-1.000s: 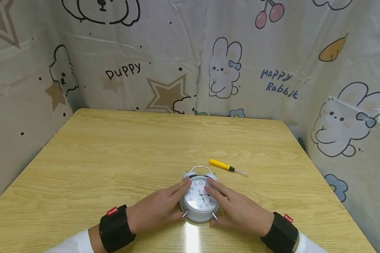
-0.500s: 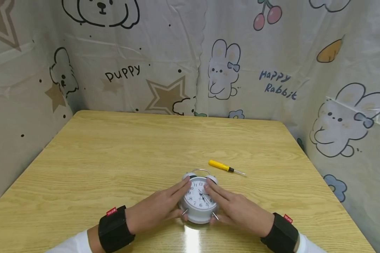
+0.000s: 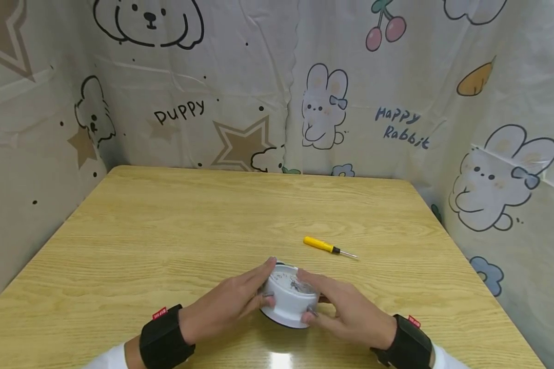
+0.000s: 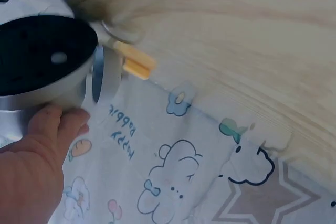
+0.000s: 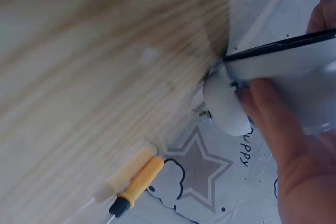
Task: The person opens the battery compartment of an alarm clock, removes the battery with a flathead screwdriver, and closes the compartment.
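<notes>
Both hands hold a white twin-bell alarm clock (image 3: 288, 307) low over the near middle of the table. Its face is tipped steeply away, so the white underside and two metal feet point toward the head camera. My left hand (image 3: 228, 300) grips the left side, thumb by one foot. On the right side, my right hand (image 3: 351, 307) does the same. The clock's black back (image 4: 47, 51) with a small pale knob shows in the left wrist view. A white bell (image 5: 226, 103) appears beside the right fingers (image 5: 270, 114).
A screwdriver (image 3: 320, 244) with a yellow handle lies on the wooden table (image 3: 189, 215) just beyond the clock, its metal tip pointing right. A light curtain (image 3: 240, 66) printed with rabbits, puppies and stars hangs behind the table and along its sides.
The clock has tipped, its top going back and down and its feet coming up, while both hands kept hold of it. Both thumbs now lie on its lower side. The screwdriver stays put.
</notes>
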